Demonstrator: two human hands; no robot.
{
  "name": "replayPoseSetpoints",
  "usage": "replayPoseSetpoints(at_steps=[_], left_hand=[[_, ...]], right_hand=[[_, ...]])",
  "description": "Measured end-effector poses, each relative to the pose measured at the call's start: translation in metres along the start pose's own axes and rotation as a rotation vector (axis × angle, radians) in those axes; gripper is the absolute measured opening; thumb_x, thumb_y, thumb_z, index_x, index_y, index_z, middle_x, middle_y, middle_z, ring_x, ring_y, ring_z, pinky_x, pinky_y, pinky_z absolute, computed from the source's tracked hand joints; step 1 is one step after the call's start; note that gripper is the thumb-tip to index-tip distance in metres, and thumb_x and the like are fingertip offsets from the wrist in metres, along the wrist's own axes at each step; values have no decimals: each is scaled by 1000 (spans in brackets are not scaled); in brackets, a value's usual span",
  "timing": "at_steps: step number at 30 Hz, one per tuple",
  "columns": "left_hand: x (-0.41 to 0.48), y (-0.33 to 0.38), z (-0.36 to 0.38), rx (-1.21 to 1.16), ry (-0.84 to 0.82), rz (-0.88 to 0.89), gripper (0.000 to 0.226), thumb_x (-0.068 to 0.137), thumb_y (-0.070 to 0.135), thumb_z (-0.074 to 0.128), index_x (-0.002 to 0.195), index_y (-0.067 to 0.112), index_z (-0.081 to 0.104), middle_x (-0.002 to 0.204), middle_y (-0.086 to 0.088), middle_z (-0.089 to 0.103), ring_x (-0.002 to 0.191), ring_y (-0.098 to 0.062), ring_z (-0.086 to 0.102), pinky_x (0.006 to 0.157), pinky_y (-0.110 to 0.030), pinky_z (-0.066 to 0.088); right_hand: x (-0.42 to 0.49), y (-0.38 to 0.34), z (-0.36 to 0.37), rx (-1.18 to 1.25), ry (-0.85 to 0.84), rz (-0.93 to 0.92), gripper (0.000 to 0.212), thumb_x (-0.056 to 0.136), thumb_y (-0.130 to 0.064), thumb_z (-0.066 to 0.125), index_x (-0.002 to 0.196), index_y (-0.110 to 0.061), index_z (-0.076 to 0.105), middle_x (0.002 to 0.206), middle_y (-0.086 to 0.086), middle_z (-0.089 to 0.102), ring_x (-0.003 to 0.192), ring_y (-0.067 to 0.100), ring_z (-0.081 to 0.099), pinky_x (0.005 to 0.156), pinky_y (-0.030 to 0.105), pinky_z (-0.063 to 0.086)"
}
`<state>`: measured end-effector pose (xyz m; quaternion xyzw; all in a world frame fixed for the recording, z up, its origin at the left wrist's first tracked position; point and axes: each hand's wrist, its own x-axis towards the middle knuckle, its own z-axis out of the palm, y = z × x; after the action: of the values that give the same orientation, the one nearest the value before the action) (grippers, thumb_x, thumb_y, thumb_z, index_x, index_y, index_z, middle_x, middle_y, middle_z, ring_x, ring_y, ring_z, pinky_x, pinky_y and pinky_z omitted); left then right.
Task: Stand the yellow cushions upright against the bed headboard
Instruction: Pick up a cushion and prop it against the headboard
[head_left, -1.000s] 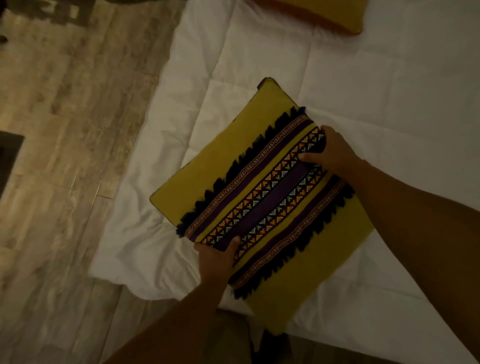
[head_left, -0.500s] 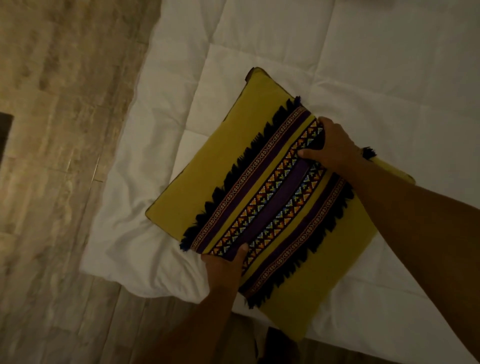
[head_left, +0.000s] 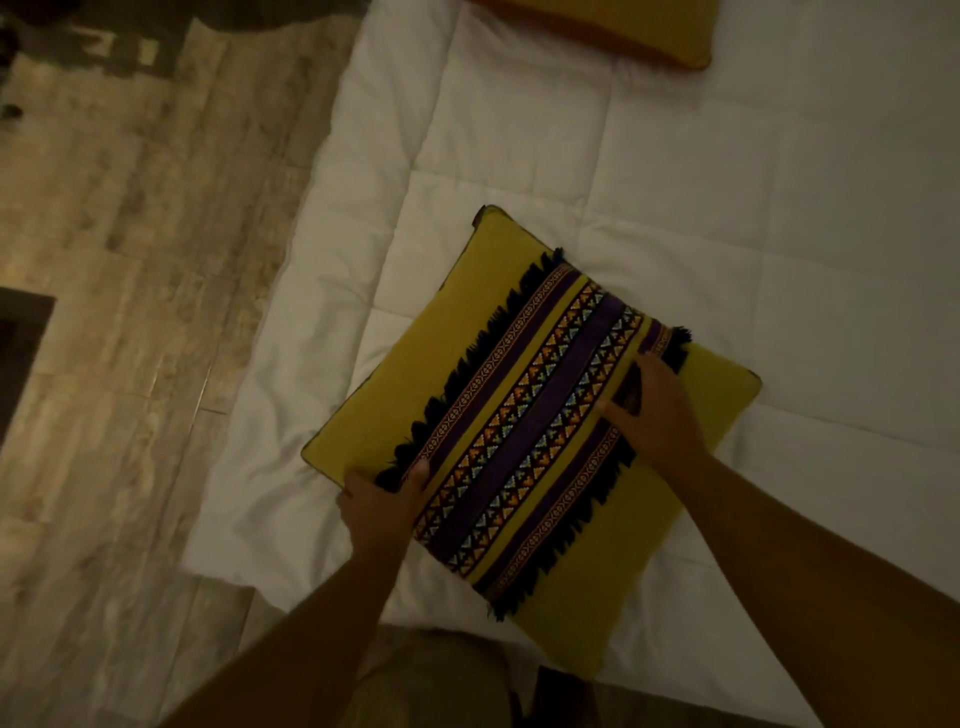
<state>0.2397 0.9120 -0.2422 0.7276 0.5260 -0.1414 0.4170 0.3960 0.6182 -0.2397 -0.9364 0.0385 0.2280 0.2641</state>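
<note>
A yellow cushion (head_left: 457, 364) with a purple patterned band and black fringe lies flat near the foot corner of the bed. My left hand (head_left: 382, 506) grips its near-left edge, thumb on top. My right hand (head_left: 652, 410) pinches the patterned band on the cushion's right side. A second yellow cushion (head_left: 623, 26) lies at the top edge of the view, cut off by the frame. No headboard is in view.
The white quilted duvet (head_left: 753, 208) covers the bed, its corner hanging toward the wooden floor (head_left: 130, 312) on the left. A dark object (head_left: 21, 353) sits at the left edge of the floor.
My right hand has slid from the far end of the band toward the cushion's right side. My left hand has shifted left along the near edge. The second cushion has come back into view.
</note>
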Motion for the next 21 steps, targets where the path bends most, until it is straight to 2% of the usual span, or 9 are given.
replayPoseSetpoints(at_steps=[2, 6, 9, 13, 16, 19, 21], left_hand=[[17, 19, -14, 123, -3, 66, 106, 69, 61, 77, 144, 2, 29, 141, -22, 42, 129, -41, 44, 100, -59, 45], [54, 62, -27, 293, -64, 274, 111, 67, 61, 77, 146, 2, 25, 141, -23, 45, 130, -41, 45, 103, -57, 42], [75, 89, -25, 394, -172, 390, 122, 71, 61, 74, 155, 3, 7, 157, -23, 27, 144, -38, 29, 115, -53, 33], [105, 119, -11, 520, -302, 476, 117, 74, 59, 74, 156, 6, 8, 161, -18, 21, 147, -34, 26, 116, -49, 31], [126, 136, 4, 535, -408, 424, 114, 73, 55, 76, 155, 9, 12, 157, -17, 31, 138, -36, 41, 104, -46, 44], [144, 140, 15, 516, -558, 378, 107, 71, 54, 78, 152, 15, 19, 147, -16, 46, 119, -34, 58, 91, -46, 54], [152, 141, 18, 487, -617, 320, 107, 68, 54, 79, 151, 19, 21, 142, -15, 50, 107, -30, 62, 80, -42, 57]], right_hand=[[-20, 13, 3, -21, -6, 44, 89, 85, -49, 70, 155, -12, 28, 162, 11, 27, 149, 31, 24, 120, 50, 25], [-46, 26, 14, 38, 66, 188, 95, 85, -48, 71, 157, -11, 22, 164, 12, 20, 151, 31, 18, 120, 52, 23], [-63, 31, 25, 140, 143, 359, 100, 84, -47, 72, 157, -6, 17, 164, 15, 19, 150, 33, 20, 120, 51, 25], [-79, 33, 43, 363, 230, 555, 102, 84, -46, 73, 157, -6, 14, 162, 17, 20, 148, 36, 24, 119, 51, 28], [-82, 37, 54, 467, 253, 610, 101, 84, -48, 72, 158, -14, 13, 162, 13, 20, 147, 33, 26, 117, 51, 30], [-78, 48, 59, 532, 258, 595, 101, 83, -49, 73, 159, -17, 14, 162, 9, 21, 148, 29, 26, 118, 49, 31], [-74, 58, 63, 571, 253, 611, 105, 79, -53, 75, 159, -20, 15, 162, 7, 22, 148, 28, 27, 117, 50, 32]])
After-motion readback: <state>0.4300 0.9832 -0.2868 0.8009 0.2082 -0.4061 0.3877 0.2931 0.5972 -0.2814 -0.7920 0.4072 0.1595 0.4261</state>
